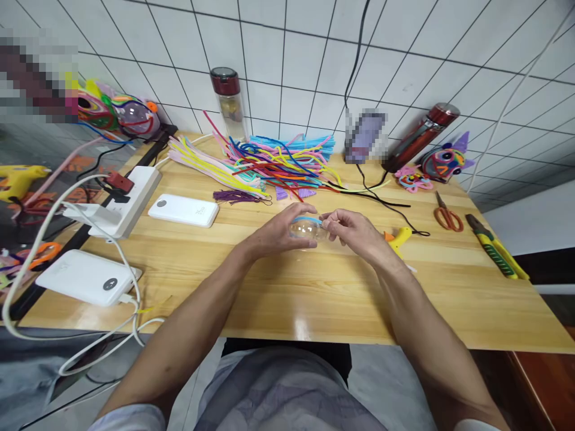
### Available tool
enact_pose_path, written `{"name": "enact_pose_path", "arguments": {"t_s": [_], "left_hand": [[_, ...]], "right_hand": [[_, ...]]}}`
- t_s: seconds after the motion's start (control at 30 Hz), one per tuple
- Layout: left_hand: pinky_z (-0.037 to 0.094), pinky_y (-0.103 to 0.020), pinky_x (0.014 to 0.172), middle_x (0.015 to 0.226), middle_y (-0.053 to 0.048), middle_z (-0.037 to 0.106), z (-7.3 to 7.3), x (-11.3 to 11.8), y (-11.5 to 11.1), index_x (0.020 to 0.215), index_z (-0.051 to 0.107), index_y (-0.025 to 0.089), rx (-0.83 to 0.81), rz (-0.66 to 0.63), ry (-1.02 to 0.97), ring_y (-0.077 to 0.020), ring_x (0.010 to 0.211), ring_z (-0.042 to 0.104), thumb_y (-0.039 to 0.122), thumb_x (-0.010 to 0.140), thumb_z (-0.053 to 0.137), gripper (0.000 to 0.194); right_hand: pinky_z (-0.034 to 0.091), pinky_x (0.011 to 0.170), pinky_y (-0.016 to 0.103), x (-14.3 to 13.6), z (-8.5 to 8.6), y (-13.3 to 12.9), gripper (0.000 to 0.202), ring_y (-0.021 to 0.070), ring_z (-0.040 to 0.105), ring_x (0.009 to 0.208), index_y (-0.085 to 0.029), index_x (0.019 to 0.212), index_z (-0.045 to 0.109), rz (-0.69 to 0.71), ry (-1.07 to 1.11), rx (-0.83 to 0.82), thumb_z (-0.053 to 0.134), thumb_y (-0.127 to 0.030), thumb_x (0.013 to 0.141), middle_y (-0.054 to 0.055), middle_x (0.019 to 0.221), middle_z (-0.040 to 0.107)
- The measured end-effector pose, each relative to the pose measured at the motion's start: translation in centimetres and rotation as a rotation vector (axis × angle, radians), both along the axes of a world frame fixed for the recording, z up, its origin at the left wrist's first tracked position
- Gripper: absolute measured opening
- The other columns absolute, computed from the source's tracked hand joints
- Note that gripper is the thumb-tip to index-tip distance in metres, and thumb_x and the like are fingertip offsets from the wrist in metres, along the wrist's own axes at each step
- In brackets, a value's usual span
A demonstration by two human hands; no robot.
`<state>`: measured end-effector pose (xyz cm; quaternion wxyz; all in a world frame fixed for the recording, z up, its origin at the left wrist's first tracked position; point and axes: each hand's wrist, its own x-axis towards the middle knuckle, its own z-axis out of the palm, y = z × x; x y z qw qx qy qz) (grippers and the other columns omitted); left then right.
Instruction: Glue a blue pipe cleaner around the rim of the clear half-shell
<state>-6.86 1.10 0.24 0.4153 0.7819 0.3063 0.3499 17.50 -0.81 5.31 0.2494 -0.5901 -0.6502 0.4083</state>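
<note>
A small clear plastic bottle (306, 230) lies sideways between my hands, over the middle of the wooden table. My left hand (281, 230) is wrapped round its left end, thumb below and fingers above. Along the bottle's upper side runs a light blue pipe cleaner (309, 220). At the right end of the bottle my right hand (348, 229) pinches the end of the blue strip between thumb and forefinger. Just right of that hand a yellow glue gun (399, 239) lies on the table, partly behind my wrist.
Behind my hands lies a pile of coloured pipe cleaners (287, 161). White power banks (184, 209), a power strip (135, 200) and cables are at left. Scissors (448, 218), pliers (496, 248), a red flask (422, 137) and a decorated figure (444, 161) stand or lie at right.
</note>
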Motion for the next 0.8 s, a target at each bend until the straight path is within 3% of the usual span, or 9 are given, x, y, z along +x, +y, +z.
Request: {"name": "enact_pose_path", "arguments": {"t_s": [0.1, 0.23, 0.4, 0.5, 0.57, 0.7, 0.8], "left_hand": [[0.048, -0.056, 0.129, 0.157, -0.018, 0.064, -0.2, 0.0, -0.2, 0.146, 0.061, 0.022, 0.052, -0.008, 0.032, -0.0356, 0.153, 0.059, 0.050, 0.088, 0.089, 0.070], [0.040, -0.064, 0.134, 0.169, -0.025, 0.052, 0.0, 0.3, -0.8, 0.147, 0.059, 0.020, 0.261, 0.042, 0.071, -0.0393, 0.165, 0.046, 0.045, 0.094, 0.085, 0.064], [0.047, -0.064, 0.129, 0.164, -0.023, 0.059, -0.4, 1.0, -1.2, 0.160, 0.053, 0.023, 0.402, 0.047, 0.157, -0.0412, 0.156, 0.055, 0.047, 0.083, 0.096, 0.090], [0.051, -0.060, 0.126, 0.157, -0.019, 0.065, -0.8, 1.2, -0.9, 0.157, 0.059, 0.026, 0.398, 0.074, 0.156, -0.0382, 0.149, 0.061, 0.039, 0.085, 0.094, 0.081], [0.052, -0.059, 0.126, 0.154, -0.019, 0.067, -1.0, 1.0, -0.7, 0.154, 0.062, 0.025, 0.383, 0.079, 0.103, -0.0371, 0.148, 0.062, 0.039, 0.085, 0.093, 0.077], [0.051, -0.059, 0.127, 0.158, -0.018, 0.065, -0.6, 0.6, -0.5, 0.155, 0.063, 0.026, 0.269, 0.121, 0.002, -0.0368, 0.151, 0.059, 0.052, 0.086, 0.091, 0.078], [0.054, -0.055, 0.124, 0.162, -0.016, 0.062, -0.4, 0.4, -0.4, 0.158, 0.062, 0.028, 0.148, 0.123, -0.045, -0.0359, 0.154, 0.056, 0.063, 0.088, 0.087, 0.082]], "right_hand": [[0.043, 0.060, 0.029, -0.1, -0.2, 0.0, 0.029, 0.0193, 0.069, 0.076, -0.022, 0.075, 0.068, -0.004, 0.028, -0.012, 0.069, -0.050, 0.082, 0.011, 0.107, 0.085], [0.044, 0.058, 0.029, -0.2, -0.3, 0.0, 0.029, 0.0182, 0.068, 0.075, -0.022, 0.072, 0.065, 0.013, 0.097, -0.016, 0.068, -0.051, 0.079, 0.010, 0.102, 0.083], [0.044, 0.057, 0.028, -0.2, -0.4, 0.4, 0.027, 0.0172, 0.061, 0.065, -0.023, 0.076, 0.066, -0.007, 0.067, -0.045, 0.067, -0.050, 0.082, 0.003, 0.074, 0.075], [0.043, 0.057, 0.028, 0.1, -0.3, 0.4, 0.030, 0.0160, 0.057, 0.063, -0.023, 0.077, 0.067, 0.027, 0.043, -0.023, 0.068, -0.051, 0.086, 0.003, 0.071, 0.073], [0.044, 0.057, 0.027, 0.2, 0.0, 0.3, 0.032, 0.0160, 0.060, 0.066, -0.022, 0.076, 0.067, 0.058, 0.064, -0.016, 0.068, -0.052, 0.088, 0.005, 0.081, 0.077], [0.045, 0.057, 0.025, 0.4, 0.7, -0.1, 0.032, 0.0166, 0.067, 0.078, -0.021, 0.075, 0.066, 0.066, 0.138, -0.020, 0.070, -0.050, 0.088, 0.011, 0.117, 0.083], [0.044, 0.057, 0.026, 0.4, 0.8, -0.1, 0.031, 0.0167, 0.065, 0.075, -0.021, 0.076, 0.067, 0.048, 0.111, -0.016, 0.069, -0.049, 0.090, 0.011, 0.107, 0.084]]}}
